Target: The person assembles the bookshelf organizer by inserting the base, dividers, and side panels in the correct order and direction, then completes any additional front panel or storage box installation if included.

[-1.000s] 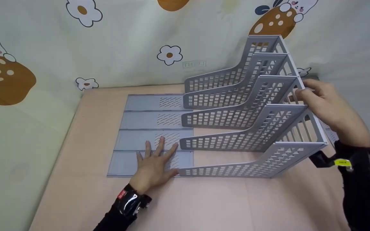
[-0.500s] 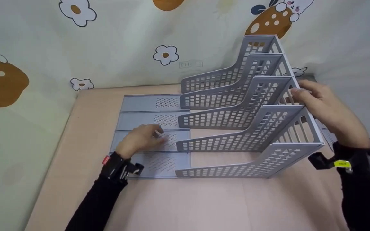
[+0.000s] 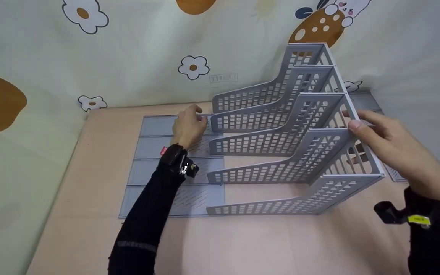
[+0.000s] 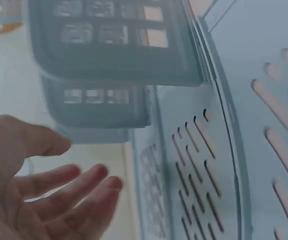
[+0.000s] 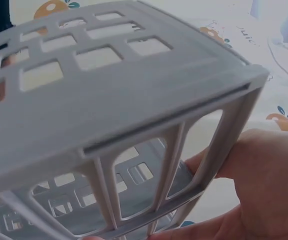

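A grey plastic file rack (image 3: 294, 162) with several perforated upright dividers stands in the head view, its tall end to the right. Under the dividers' low tips lies a flat grey slotted base panel (image 3: 159, 147). My left hand (image 3: 188, 128) is over the panel's far part, beside those tips. In the left wrist view its fingers (image 4: 91, 185) are loosely bent, apart from the nearest divider (image 4: 114, 65), with nothing held. My right hand (image 3: 403, 143) grips the rack's back frame (image 5: 149, 215), thumb on the top edge and some fingers seen through the openings.
Another grey slotted panel (image 3: 395, 173) lies behind the rack at the right, partly hidden by it and my right hand. A patterned cloth (image 3: 139, 57) hangs close behind. The rack and base panel rest on a pale pink tabletop (image 3: 250, 244).
My left hand, spread flat on the base panel's near part, has lifted and moved to its far end. The right hand has shifted slightly nearer along the frame. The rack stays in place.
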The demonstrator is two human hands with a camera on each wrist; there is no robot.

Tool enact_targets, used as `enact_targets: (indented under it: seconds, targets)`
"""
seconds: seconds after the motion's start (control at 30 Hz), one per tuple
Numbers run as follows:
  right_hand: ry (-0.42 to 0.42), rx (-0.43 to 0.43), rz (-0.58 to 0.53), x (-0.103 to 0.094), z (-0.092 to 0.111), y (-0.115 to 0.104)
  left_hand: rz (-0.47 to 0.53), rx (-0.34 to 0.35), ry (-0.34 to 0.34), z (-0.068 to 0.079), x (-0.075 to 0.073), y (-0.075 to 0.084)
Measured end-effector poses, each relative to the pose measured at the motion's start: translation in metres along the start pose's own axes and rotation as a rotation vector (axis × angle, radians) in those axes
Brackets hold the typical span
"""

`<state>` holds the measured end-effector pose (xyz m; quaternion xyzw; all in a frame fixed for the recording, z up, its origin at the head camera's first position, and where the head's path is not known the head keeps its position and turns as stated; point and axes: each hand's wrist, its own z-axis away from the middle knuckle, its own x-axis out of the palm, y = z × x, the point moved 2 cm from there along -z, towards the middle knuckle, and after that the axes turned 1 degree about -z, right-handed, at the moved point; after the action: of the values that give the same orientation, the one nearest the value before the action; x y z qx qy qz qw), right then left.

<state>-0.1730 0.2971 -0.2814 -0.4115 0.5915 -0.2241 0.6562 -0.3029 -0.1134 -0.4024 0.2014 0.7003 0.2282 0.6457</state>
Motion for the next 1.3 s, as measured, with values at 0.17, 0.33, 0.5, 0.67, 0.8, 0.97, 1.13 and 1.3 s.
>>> enact_targets:
  seconds: [0.17, 0.33, 0.5, 0.67, 0.8, 0.97, 1.13, 1.3]
  targets:
    - [-0.006, -0.021, -0.03, 0.003, 0.005, 0.001, -0.027, -0.061, 0.103, -0.022, 0.007, -0.002]
    - [0.018, -0.036, -0.025, 0.004, 0.007, 0.005, -0.063, -0.103, 0.147, -0.039, 0.013, -0.003]
    - [0.052, -0.051, -0.023, 0.004, 0.009, 0.008, -0.058, -0.093, 0.11, -0.049, 0.021, -0.003]
    - [0.08, -0.076, -0.046, 0.004, 0.01, 0.01, -0.013, 0.026, 0.045, -0.057, 0.032, -0.003]
    - [0.097, -0.086, -0.058, 0.005, 0.01, 0.012, -0.003, 0.123, 0.04, -0.061, 0.038, -0.002]
    - [0.107, -0.078, -0.072, 0.006, 0.011, 0.013, -0.01, 0.163, 0.124, -0.062, 0.04, -0.001]
    - [0.11, -0.075, -0.066, 0.008, 0.012, 0.013, -0.038, 0.144, 0.169, -0.063, 0.043, -0.002]
    - [0.107, -0.081, -0.06, 0.007, 0.012, 0.014, -0.047, 0.118, 0.165, -0.066, 0.046, 0.0]
